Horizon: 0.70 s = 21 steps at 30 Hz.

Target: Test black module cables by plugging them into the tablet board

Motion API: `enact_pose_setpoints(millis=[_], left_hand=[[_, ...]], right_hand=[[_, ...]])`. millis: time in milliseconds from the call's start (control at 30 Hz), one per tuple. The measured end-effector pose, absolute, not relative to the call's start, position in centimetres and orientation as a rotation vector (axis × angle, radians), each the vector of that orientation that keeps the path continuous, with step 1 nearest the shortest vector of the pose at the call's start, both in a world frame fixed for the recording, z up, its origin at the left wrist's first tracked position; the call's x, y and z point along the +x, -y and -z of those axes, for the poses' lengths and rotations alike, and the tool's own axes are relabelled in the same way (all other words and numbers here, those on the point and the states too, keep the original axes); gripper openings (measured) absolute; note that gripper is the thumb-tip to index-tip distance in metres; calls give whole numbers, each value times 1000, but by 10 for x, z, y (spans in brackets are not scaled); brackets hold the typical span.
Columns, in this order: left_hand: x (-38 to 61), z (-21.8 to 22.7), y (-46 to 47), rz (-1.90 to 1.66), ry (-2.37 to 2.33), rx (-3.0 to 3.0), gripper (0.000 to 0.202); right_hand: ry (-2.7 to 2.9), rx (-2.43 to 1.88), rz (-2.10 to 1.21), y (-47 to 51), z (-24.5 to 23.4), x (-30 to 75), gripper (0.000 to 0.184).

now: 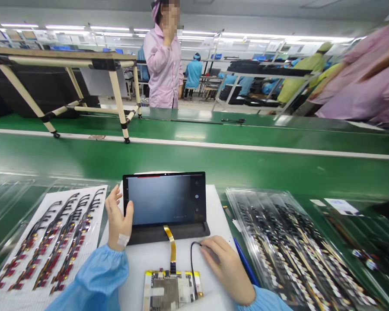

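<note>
A dark tablet screen stands tilted in a black holder on a white mat. My left hand grips the screen's left edge, thumb on the glass. A gold flex ribbon runs from the screen down to a circuit board at the near edge. My right hand lies curled on the mat beside a thin black cable, fingertips at the cable's end by the holder.
A white sheet with rows of flex cables lies left. Clear plastic trays of parts lie right. A green conveyor belt runs behind. A person in a pink coat stands beyond it, with others at the far right.
</note>
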<state>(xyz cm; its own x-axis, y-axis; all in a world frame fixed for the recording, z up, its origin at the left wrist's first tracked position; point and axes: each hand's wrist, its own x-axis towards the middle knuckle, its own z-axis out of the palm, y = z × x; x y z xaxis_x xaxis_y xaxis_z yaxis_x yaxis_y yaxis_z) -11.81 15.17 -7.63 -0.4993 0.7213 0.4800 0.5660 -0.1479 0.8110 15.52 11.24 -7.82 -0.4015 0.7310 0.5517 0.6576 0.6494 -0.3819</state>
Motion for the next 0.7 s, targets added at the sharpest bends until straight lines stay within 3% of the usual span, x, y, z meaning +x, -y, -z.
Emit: enact_pose_setpoints(millis=[400,533,700], left_hand=[[-125,79,-154,-1969,-1852,1541,43],[-114,49,-136,-2094,-1633,1864,29],[-84,14,-93,-1393,-1079,2593,33]], right_hand=[[2108,-987,67,-115,66,157,18],[2073,-1051,241,-132,50,149,36],[2010,-1127,324,-167,42,133,48]])
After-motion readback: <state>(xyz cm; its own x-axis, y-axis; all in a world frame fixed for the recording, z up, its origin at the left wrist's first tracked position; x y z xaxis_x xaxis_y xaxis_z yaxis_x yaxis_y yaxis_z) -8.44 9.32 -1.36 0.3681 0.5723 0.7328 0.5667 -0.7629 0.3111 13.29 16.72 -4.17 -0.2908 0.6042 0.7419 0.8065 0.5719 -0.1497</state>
